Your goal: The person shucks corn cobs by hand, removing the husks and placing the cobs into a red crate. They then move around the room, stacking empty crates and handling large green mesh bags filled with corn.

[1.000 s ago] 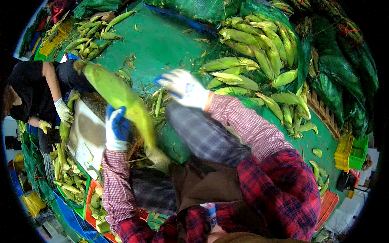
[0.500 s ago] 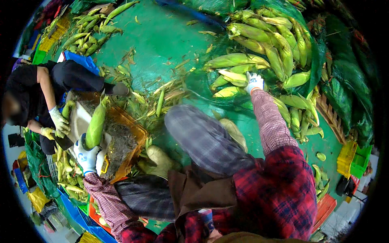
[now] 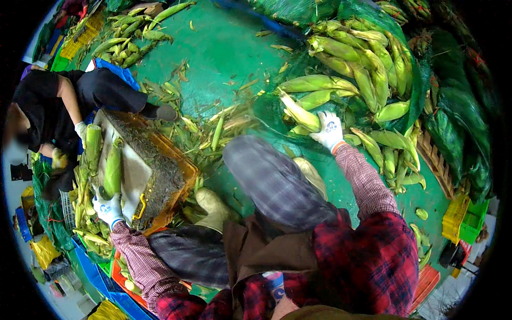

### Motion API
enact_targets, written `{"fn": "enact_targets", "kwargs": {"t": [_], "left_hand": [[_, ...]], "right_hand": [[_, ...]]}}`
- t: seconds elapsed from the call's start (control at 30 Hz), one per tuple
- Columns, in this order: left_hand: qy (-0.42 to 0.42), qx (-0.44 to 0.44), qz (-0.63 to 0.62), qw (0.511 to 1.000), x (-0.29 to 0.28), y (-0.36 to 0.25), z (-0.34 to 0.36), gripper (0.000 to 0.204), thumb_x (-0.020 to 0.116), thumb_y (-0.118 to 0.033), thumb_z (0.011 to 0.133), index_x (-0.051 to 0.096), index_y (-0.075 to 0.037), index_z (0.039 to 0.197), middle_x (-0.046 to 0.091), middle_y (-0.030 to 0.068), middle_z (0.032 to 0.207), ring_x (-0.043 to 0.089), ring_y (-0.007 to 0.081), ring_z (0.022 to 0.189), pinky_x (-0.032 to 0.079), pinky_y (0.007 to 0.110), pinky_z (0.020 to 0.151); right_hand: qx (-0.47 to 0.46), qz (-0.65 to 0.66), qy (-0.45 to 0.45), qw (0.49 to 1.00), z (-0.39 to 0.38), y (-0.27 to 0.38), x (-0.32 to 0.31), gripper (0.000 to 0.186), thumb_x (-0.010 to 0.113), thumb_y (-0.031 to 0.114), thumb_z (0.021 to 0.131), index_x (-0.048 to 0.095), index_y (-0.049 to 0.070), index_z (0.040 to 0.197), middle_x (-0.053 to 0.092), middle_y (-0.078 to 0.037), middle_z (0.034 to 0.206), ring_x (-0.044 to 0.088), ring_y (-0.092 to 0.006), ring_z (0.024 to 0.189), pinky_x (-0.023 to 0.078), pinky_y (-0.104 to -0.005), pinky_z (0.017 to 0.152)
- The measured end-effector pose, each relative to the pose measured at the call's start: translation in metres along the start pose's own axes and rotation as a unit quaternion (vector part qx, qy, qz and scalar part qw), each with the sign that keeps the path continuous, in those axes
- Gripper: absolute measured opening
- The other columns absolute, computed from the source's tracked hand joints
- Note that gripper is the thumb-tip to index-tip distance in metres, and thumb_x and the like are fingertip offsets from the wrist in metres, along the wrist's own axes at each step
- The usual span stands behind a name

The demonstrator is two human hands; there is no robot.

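the left hand point(image 3: 108, 208), in a white glove, is touching the lower end of a green corn ear point(image 3: 112, 169); whether its grip is clamping the husk cannot be told from this view. this ear is lying lengthwise on the pale worktop point(image 3: 137, 173), near a yellow handle point(image 3: 141, 204). the right hand point(image 3: 327, 129), gloved likewise, is holding a second corn ear point(image 3: 297, 111) by its near end, the grip clamping on the husk and the far end pointing up and leftward in the view. just beyond, a heap of corn point(image 3: 365, 64) is lying in a green net sack point(image 3: 419, 101). at the left, a co-worker point(image 3: 40, 93) in dark clothes is occupying the other side of the worktop, one gloved hand point(image 3: 81, 132) resting close beside a third corn ear point(image 3: 93, 146). between the two work areas, loose husks point(image 3: 230, 127) are covering part of the green floor point(image 3: 229, 58).
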State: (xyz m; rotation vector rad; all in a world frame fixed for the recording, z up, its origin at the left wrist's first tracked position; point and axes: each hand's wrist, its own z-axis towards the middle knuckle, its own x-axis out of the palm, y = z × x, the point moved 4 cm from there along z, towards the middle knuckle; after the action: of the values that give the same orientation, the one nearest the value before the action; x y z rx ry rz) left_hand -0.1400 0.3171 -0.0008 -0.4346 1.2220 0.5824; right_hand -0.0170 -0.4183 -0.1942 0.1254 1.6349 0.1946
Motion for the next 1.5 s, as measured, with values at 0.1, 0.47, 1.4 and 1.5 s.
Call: {"fn": "enact_targets", "kwargs": {"t": [0.1, 0.47, 1.4, 1.5], "left_hand": [[-0.083, 0.027, 0.045, 0.995, -0.001, -0.003, 0.011, 0.069, 0.084, -0.026, 0.066, 0.06, -0.01, 0.129, 0.059, 0.0189, 0.121, 0.059, 0.0372, 0.109, 0.047, 0.043, 0.096], [0.574, -0.083, -0.752, 0.314, 0.001, -0.186, -0.07, 0.048, 0.052, -0.037, 0.1, 0.053, -0.002, 0.132, 0.061, 0.0134, 0.124, 0.06, 0.0245, 0.113, 0.049, 0.039, 0.099], [0.046, 0.04, -0.366, 0.928, 0.004, -0.087, 0.02, 0.075, 0.08, -0.013, 0.076, 0.044, 0.004, 0.14, 0.056, 0.0137, 0.132, 0.056, 0.0228, 0.116, 0.042, 0.033, 0.101], [0.018, 0.064, -0.349, 0.935, 0.009, -0.08, 0.022, 0.079, 0.082, -0.014, 0.074, 0.043, 0.005, 0.14, 0.054, 0.0149, 0.136, 0.054, 0.0241, 0.12, 0.041, 0.034, 0.103]], "right_hand": [[-0.09, 0.126, -0.157, 0.975, -0.002, 0.052, -0.044, 0.083, 0.085, 0.038, 0.058, 0.051, 0.006, 0.127, 0.052, -0.018, 0.125, 0.05, -0.0373, 0.112, 0.041, -0.0483, 0.097], [-0.478, 0.304, -0.262, 0.781, -0.038, 0.335, -0.156, 0.086, 0.076, 0.04, 0.059, 0.05, 0.011, 0.135, 0.05, -0.018, 0.136, 0.049, -0.039, 0.123, 0.037, -0.0546, 0.104], [0.164, -0.165, 0.254, 0.939, 0.038, -0.143, 0.119, 0.074, 0.07, 0.032, 0.083, 0.038, 0.018, 0.148, 0.041, -0.014, 0.15, 0.043, -0.0338, 0.135, 0.04, -0.0472, 0.105], [0.163, -0.184, 0.312, 0.918, 0.036, -0.129, 0.111, 0.071, 0.072, 0.033, 0.081, 0.043, 0.019, 0.145, 0.045, -0.016, 0.144, 0.046, -0.0341, 0.131, 0.041, -0.0461, 0.104]]}}
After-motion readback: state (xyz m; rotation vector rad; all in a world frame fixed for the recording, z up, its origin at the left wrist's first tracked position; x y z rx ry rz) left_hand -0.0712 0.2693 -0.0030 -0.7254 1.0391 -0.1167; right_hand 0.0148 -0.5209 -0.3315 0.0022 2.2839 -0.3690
